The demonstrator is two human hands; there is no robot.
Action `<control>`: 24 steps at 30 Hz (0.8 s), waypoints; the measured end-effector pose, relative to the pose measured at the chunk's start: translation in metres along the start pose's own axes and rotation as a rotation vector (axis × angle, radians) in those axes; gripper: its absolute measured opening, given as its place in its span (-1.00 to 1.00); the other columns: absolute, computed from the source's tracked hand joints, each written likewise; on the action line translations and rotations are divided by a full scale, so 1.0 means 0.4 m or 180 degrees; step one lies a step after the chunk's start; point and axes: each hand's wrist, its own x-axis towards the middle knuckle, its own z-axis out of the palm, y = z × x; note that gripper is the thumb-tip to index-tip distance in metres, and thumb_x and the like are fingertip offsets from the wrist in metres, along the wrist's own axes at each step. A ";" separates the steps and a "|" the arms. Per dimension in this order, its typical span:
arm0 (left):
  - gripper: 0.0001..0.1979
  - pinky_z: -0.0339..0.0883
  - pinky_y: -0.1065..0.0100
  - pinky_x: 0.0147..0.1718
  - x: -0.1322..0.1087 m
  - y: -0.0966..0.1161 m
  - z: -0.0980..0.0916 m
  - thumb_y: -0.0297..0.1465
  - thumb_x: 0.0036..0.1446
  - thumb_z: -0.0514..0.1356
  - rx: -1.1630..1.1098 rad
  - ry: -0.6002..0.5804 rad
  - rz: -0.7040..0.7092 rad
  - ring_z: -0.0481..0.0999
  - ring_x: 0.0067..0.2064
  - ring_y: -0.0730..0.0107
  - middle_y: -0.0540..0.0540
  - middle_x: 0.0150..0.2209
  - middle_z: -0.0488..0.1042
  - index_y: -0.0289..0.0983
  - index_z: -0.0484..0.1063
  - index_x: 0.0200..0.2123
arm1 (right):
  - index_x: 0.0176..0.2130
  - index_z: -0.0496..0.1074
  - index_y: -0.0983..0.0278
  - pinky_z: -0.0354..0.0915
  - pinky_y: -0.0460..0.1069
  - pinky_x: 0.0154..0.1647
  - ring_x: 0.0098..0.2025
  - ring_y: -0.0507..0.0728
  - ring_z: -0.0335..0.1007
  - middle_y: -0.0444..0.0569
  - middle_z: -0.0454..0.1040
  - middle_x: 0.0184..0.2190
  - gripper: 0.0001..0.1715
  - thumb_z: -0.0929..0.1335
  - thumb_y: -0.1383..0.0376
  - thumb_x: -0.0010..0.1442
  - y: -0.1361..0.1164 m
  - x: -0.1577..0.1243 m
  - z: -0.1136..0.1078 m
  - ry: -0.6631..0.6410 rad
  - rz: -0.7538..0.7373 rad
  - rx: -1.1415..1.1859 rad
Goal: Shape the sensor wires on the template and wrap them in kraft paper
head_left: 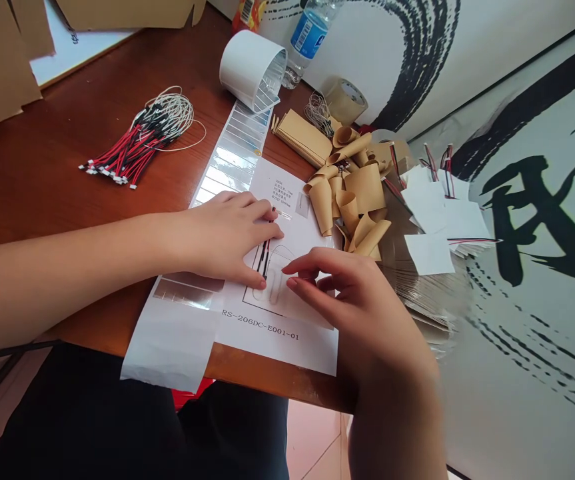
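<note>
My left hand (230,237) rests on a printed white drawing sheet (287,340) marked RS-206DC-E001-01, with thumb and fingers around a thin pair of black wires (265,259). My right hand (347,300) sits just to the right, its curled fingertips on or beside a clear film piece (283,283). The film lies over the sheet's outline drawing and is hard to make out. The fingers hide part of the wires. A strip of glossy labels (232,157) runs under the sheet and emerges below it.
On the brown wooden table (32,173) lie a bundle of red-and-black wires with white connectors (137,143), a white label roll (252,70), curled tan paper pieces (347,193), and white cards with wires (430,207). A tape roll (346,101) and water bottle (310,37) stand behind.
</note>
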 end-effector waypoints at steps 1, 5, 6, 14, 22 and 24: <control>-0.13 -0.05 -0.02 0.36 0.000 0.000 0.000 0.12 0.12 0.19 -0.0001 0.0000 -0.0004 0.11 0.40 -0.16 -0.20 0.46 0.14 -0.11 0.22 0.42 | -0.25 0.57 0.24 0.31 -0.11 -0.43 -0.40 0.01 0.42 -0.14 0.51 -0.43 -0.89 0.39 0.34 0.28 0.000 0.001 0.000 0.0058 -0.0032 0.0018; -0.14 -0.05 -0.02 0.36 -0.001 0.000 0.001 0.12 0.13 0.19 0.0010 0.0006 0.0006 0.11 0.39 -0.16 -0.20 0.46 0.14 -0.11 0.23 0.42 | -0.27 0.56 0.22 0.28 -0.13 -0.48 -0.36 0.02 0.42 -0.13 0.49 -0.41 -0.91 0.40 0.36 0.25 0.004 0.001 -0.002 0.0138 -0.0048 0.0104; -0.14 -0.05 -0.02 0.36 -0.001 0.000 0.000 0.12 0.13 0.19 0.0020 0.0006 0.0009 0.11 0.39 -0.16 -0.20 0.46 0.13 -0.11 0.22 0.42 | -0.27 0.55 0.22 0.28 -0.12 -0.48 -0.36 0.02 0.42 -0.13 0.49 -0.41 -0.91 0.40 0.36 0.25 0.005 0.000 -0.002 0.0144 -0.0039 0.0136; -0.13 -0.05 -0.03 0.35 -0.001 0.000 0.000 0.13 0.13 0.19 0.0032 0.0000 -0.0015 0.11 0.40 -0.18 -0.20 0.46 0.14 -0.09 0.21 0.43 | -0.32 0.55 0.23 0.31 -0.08 -0.44 -0.35 0.05 0.43 -0.10 0.51 -0.42 -0.89 0.43 0.28 0.27 0.004 0.004 0.005 0.0258 0.0093 0.0296; -0.16 -0.09 -0.04 0.37 0.001 -0.002 0.010 0.11 0.15 0.18 0.0007 0.0062 0.0048 0.07 0.43 -0.16 -0.22 0.47 0.13 -0.11 0.23 0.41 | -0.33 0.55 0.23 0.29 -0.11 -0.45 -0.37 0.02 0.42 -0.13 0.52 -0.42 -0.90 0.43 0.31 0.27 0.000 0.002 0.008 0.0264 0.0081 0.0373; -0.17 -0.10 -0.04 0.38 0.000 -0.001 0.011 0.10 0.15 0.18 0.0017 0.0054 0.0041 0.07 0.43 -0.16 -0.22 0.48 0.11 -0.12 0.23 0.41 | -0.32 0.55 0.23 0.29 -0.10 -0.44 -0.37 0.02 0.43 -0.13 0.53 -0.42 -0.89 0.41 0.33 0.28 0.001 0.003 0.008 0.0188 0.0052 0.0345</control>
